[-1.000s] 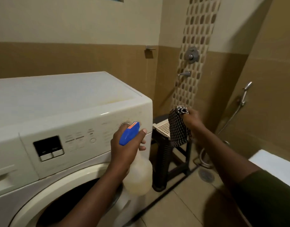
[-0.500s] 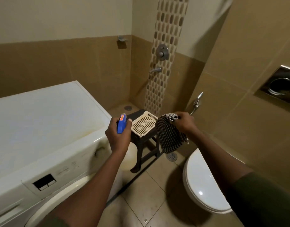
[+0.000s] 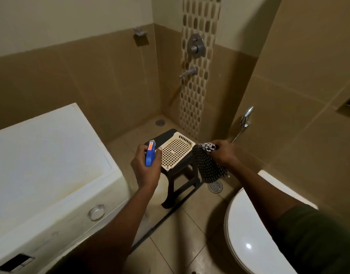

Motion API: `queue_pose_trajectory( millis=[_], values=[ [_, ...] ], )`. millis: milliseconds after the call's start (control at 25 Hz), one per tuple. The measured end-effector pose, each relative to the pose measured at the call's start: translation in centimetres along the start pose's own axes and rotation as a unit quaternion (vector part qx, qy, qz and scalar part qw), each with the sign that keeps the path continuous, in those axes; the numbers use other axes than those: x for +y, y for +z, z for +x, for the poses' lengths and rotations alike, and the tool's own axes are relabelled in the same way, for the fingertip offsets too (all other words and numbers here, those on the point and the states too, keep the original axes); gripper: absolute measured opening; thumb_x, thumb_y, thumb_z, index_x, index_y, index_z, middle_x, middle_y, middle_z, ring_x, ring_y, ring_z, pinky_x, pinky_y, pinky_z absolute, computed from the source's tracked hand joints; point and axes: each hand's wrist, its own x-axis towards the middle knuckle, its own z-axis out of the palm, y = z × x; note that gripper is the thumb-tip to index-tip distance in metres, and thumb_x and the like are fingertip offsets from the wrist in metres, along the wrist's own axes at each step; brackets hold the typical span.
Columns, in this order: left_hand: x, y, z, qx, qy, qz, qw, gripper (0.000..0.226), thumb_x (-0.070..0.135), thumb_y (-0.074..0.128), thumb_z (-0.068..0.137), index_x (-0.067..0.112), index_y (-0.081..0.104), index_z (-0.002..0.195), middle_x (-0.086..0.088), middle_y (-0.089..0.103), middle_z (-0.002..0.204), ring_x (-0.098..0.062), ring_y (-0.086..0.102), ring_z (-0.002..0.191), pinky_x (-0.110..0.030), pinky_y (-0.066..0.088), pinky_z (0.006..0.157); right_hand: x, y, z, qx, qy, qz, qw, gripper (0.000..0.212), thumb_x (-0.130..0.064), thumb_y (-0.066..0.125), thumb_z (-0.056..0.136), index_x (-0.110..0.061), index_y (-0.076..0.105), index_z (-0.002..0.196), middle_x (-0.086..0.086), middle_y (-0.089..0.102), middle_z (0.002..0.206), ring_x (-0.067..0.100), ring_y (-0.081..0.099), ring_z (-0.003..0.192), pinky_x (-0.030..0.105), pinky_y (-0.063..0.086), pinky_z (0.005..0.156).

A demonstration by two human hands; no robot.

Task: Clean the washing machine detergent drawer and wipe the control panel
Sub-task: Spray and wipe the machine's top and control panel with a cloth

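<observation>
The white washing machine (image 3: 44, 155) fills the left side, its control panel dial (image 3: 96, 212) and dark display (image 3: 16, 263) facing down-left. My left hand (image 3: 144, 169) grips a spray bottle with a blue head (image 3: 150, 156), held to the right of the machine; the pale bottle body is mostly hidden under my hand. My right hand (image 3: 223, 153) holds a black-and-white checked cloth (image 3: 208, 167) that hangs down. Both hands hover over a dark stool (image 3: 182, 175) carrying a cream perforated basket (image 3: 177, 153). The detergent drawer is out of sight.
A white toilet with closed lid (image 3: 249, 234) stands at lower right. A hand shower (image 3: 246, 117) hangs on the right wall, and a tap (image 3: 188, 73) and mixer (image 3: 196, 46) are on the far wall. A floor drain (image 3: 215, 187) lies beside the stool.
The view has swung right, away from the control panel toward the stool. Both hands, still holding bottle and cloth, have moved from the panel to above the stool and basket.
</observation>
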Motion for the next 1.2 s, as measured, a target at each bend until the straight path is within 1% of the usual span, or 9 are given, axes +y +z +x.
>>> queue_pose_trajectory(
  millis=[80, 200, 320, 480, 560, 720, 840, 960, 1200],
  values=[
    [-0.7, 2.5, 1.8, 0.012, 0.010, 0.012, 1.000, 0.023, 0.026, 0.073, 0.086, 0.011, 0.057, 0.094, 0.014, 0.055, 0.077, -0.010, 0.059, 0.065, -0.020, 0.056, 0.059, 0.6, 0.1, 3.1, -0.010, 0.005, 0.001, 1.000, 0.022, -0.019, 0.058, 0.087, -0.013, 0.072, 0.103, 0.012, 0.071, 0.100, 0.025, 0.066, 0.089, 0.038, 0.056, 0.078],
    [-2.0, 5.3, 4.3, 0.031, 0.033, 0.024, 0.999, 0.022, 0.019, 0.073, 0.086, 0.007, 0.056, 0.093, 0.009, 0.055, 0.074, 0.001, 0.058, 0.064, -0.007, 0.045, 0.056, 0.6, 0.2, 7.3, -0.018, 0.013, -0.008, 1.000, 0.024, -0.015, 0.058, 0.087, -0.010, 0.071, 0.107, 0.013, 0.070, 0.104, 0.025, 0.065, 0.090, 0.029, 0.049, 0.070],
    [-4.6, 7.4, 6.6, 0.048, 0.094, 0.045, 0.993, 0.021, 0.009, 0.075, 0.083, -0.001, 0.058, 0.090, 0.004, 0.056, 0.075, 0.004, 0.056, 0.062, -0.005, 0.043, 0.059, 0.0, 0.7, 10.5, -0.019, 0.004, -0.026, 0.999, 0.020, -0.017, 0.059, 0.088, -0.011, 0.070, 0.103, 0.014, 0.069, 0.105, 0.028, 0.063, 0.096, 0.026, 0.038, 0.071],
    [-8.9, 10.3, 10.0, 0.080, 0.106, 0.071, 0.989, 0.021, 0.005, 0.077, 0.080, -0.004, 0.060, 0.087, -0.005, 0.061, 0.070, 0.004, 0.048, 0.056, -0.002, 0.042, 0.060, -0.9, 3.2, 14.6, -0.046, -0.017, -0.045, 0.998, 0.024, -0.017, 0.060, 0.088, -0.013, 0.069, 0.110, 0.014, 0.068, 0.111, 0.030, 0.063, 0.103, 0.028, 0.043, 0.074],
    [-11.5, 12.2, 12.3, 0.076, 0.096, 0.083, 0.989, 0.023, 0.012, 0.076, 0.082, -0.002, 0.059, 0.088, -0.011, 0.063, 0.070, -0.001, 0.050, 0.057, -0.007, 0.045, 0.058, -1.3, 4.9, 17.3, -0.048, -0.019, -0.050, 0.997, 0.026, -0.014, 0.060, 0.086, -0.015, 0.068, 0.111, 0.014, 0.068, 0.112, 0.030, 0.063, 0.104, 0.029, 0.045, 0.076],
    [-16.6, 15.7, 16.6, 0.039, 0.062, 0.122, 0.990, 0.029, 0.034, 0.066, 0.089, 0.007, 0.057, 0.097, -0.008, 0.061, 0.080, -0.019, 0.060, 0.067, -0.038, 0.055, 0.060, -2.5, 8.5, 22.7, -0.060, -0.009, -0.049, 0.997, 0.023, -0.017, 0.064, 0.086, -0.015, 0.067, 0.109, 0.012, 0.069, 0.111, 0.029, 0.063, 0.104, 0.028, 0.046, 0.078],
    [-18.4, 17.8, 18.8, 0.012, 0.030, 0.101, 0.994, 0.027, 0.035, 0.068, 0.089, 0.011, 0.057, 0.097, -0.003, 0.061, 0.080, -0.019, 0.061, 0.070, -0.031, 0.054, 0.064, -3.1, 11.7, 26.4, -0.057, -0.011, -0.049, 0.997, 0.018, -0.024, 0.060, 0.088, -0.017, 0.067, 0.103, 0.012, 0.070, 0.104, 0.029, 0.064, 0.100, 0.036, 0.051, 0.083],
    [-19.4, 19.4, 20.0, -0.009, -0.022, 0.070, 0.997, 0.026, 0.023, 0.070, 0.088, 0.001, 0.058, 0.096, 0.011, 0.051, 0.076, 0.002, 0.057, 0.070, -0.008, 0.044, 0.063, -2.9, 14.4, 29.3, -0.065, -0.014, -0.032, 0.997, 0.018, -0.023, 0.058, 0.089, -0.018, 0.067, 0.104, 0.012, 0.070, 0.104, 0.030, 0.064, 0.099, 0.036, 0.049, 0.081],
    [-23.0, 21.4, 22.0, -0.015, -0.036, 0.062, 0.997, 0.021, 0.010, 0.071, 0.088, -0.006, 0.058, 0.088, 0.003, 0.050, 0.078, 0.029, 0.045, 0.083, 0.003, 0.036, 0.070, -2.4, 19.7, 33.5, -0.109, -0.026, -0.033, 0.993, 0.018, -0.018, 0.062, 0.083, -0.024, 0.068, 0.099, 0.009, 0.072, 0.101, 0.027, 0.066, 0.096, 0.029, 0.048, 0.079]
  ],
)
